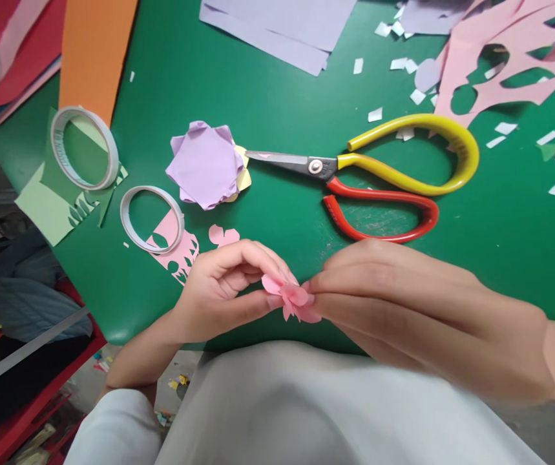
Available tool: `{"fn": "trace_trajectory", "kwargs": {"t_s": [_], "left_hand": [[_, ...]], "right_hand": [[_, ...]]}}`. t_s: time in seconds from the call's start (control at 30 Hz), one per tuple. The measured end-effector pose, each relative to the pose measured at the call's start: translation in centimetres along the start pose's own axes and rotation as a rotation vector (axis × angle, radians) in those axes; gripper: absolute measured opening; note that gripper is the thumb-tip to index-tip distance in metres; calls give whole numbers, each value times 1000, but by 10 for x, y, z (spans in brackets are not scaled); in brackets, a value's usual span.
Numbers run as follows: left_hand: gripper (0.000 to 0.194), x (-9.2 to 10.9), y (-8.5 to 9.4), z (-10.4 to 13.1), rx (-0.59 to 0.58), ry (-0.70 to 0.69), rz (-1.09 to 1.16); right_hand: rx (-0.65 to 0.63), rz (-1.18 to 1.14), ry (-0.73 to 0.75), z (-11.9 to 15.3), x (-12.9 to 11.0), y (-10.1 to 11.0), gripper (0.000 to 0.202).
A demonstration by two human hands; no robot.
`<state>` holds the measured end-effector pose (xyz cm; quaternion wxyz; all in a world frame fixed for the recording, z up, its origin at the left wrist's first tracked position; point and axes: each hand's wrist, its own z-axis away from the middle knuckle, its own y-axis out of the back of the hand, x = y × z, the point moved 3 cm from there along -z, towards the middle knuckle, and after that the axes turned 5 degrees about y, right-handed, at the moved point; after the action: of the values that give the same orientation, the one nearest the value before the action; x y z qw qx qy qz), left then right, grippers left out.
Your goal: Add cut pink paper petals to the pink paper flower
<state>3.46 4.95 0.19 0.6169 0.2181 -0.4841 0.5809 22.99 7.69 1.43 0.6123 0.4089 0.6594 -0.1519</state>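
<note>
A small pink paper flower [294, 297] is pinched between both hands near the table's front edge. My left hand [229, 290] grips its left petals between thumb and fingers. From the right, the fingertips of my right hand [403, 310] close on its other side. Just beyond the left hand lies a pink paper cutout [223, 236] with rounded petals. A lilac folded paper piece [205, 166] rests farther back, with a yellow paper piece [243, 169] partly under it. Scissors [325, 168] with yellow and red handles lie beyond my right hand, their tip at the yellow paper.
Two tape rolls [84, 148] lie at the left over green and pink paper scraps. Orange paper [94, 55] and lilac sheets [282, 26] are at the back. Pink cut-out paper [493, 45] and small white bits [375, 115] litter the right of the green table [161, 77].
</note>
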Motion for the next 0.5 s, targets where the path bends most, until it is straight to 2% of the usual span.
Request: {"fn": "trace_trajectory", "kwargs": {"t_s": [0.13, 0.33, 0.5], "left_hand": [[13, 1, 2, 1, 17, -44, -78], [15, 1, 2, 2, 40, -81, -158], [14, 1, 2, 3, 73, -17, -165]], "right_hand": [[27, 10, 128, -9, 3, 2, 22], [41, -101, 70, -10, 8, 1, 23], [44, -152, 21, -13, 9, 2, 21]]}}
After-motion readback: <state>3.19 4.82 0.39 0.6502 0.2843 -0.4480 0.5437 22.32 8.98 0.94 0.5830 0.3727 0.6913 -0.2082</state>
